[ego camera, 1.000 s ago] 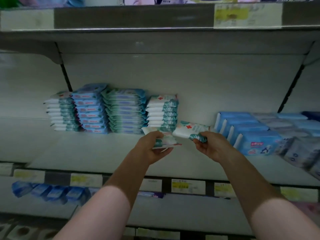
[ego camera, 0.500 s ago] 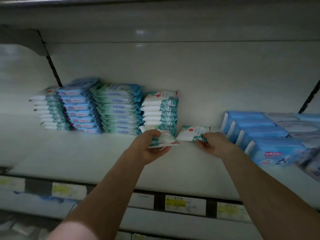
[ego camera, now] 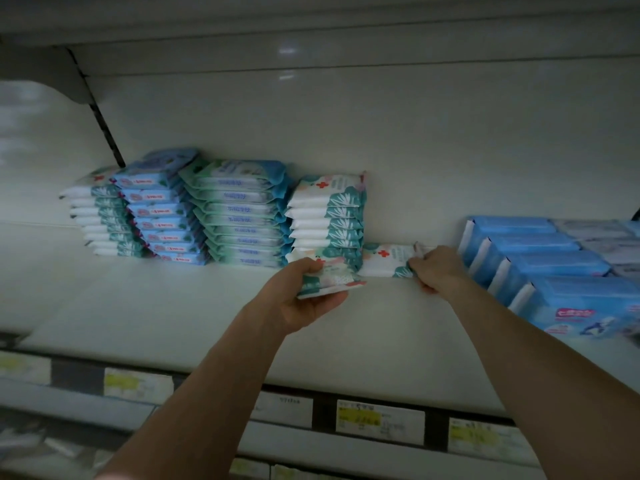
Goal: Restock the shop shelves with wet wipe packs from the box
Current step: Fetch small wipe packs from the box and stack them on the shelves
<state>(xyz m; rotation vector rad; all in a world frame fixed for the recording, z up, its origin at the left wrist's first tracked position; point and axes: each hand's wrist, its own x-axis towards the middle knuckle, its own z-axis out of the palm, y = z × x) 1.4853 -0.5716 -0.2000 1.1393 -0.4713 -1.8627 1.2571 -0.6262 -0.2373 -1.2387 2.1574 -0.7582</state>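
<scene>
- The shelf (ego camera: 173,306) is a smooth, pale, flat board with a white back wall. Paper price labels (ego camera: 379,415) run along its front edge.
- Soft, flat, pillow-shaped plastic packs stand in four piles at the back edge, left of the middle. The white-and-teal stack (ego camera: 329,220), with red crosses and a leaf print, is the rightmost pile.
- Glossy blue packs (ego camera: 540,265), more box-like, lie in rows towards the right end of the shelf.
- The left hand (ego camera: 304,299) holds the left-hand pack (ego camera: 329,278), a slightly crumpled pack, in front of the foot of the white-and-teal stack. The grip is closed: thumb on top, fingers below.
- The right-hand pack (ego camera: 386,259) is at the back edge, just beside the right side of that stack, and seems to lie flat on the shelf. The right hand (ego camera: 438,268) pinches its right end with curled fingers.
- Half a second ago this pack was further forward and slightly tilted; now it is deeper and level. The left-hand pack has stayed in nearly the same place.
- Both forearms are stretched forward and upward, the left palm turned up, the right knuckles up.
</scene>
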